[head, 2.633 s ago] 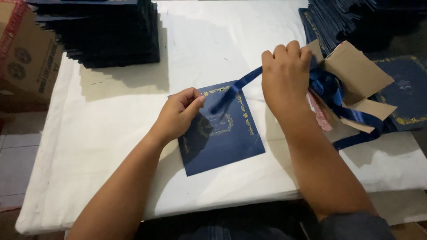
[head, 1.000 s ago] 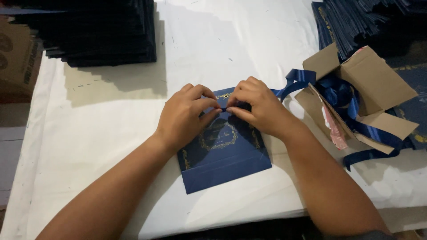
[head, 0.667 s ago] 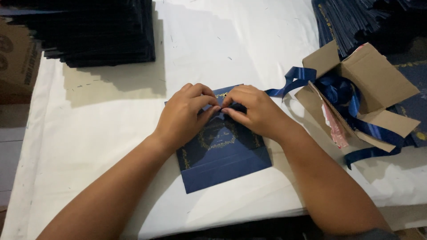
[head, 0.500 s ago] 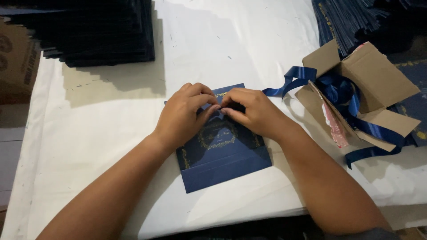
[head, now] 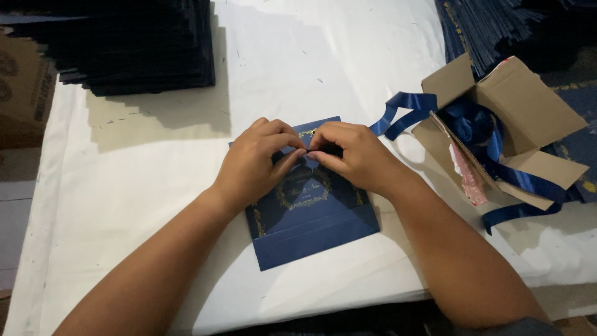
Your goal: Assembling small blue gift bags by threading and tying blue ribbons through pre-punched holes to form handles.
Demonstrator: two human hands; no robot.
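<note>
- The left hand (head: 252,165) and right hand (head: 348,155) meet fingertip to fingertip, fingers curled narrow, pinching something small between them; what exactly they pinch is hidden.
- Both hands rest on the upper part of the blue card (head: 311,218), which lies flat under them and stretches toward 6 o'clock.
- A blue ribbon (head: 401,112) runs from the right hand toward 2 o'clock into an open box (head: 535,106).
- A dark stack (head: 137,50) sits at 10 o'clock, well apart.
- All lies on a white table (head: 124,205).
</note>
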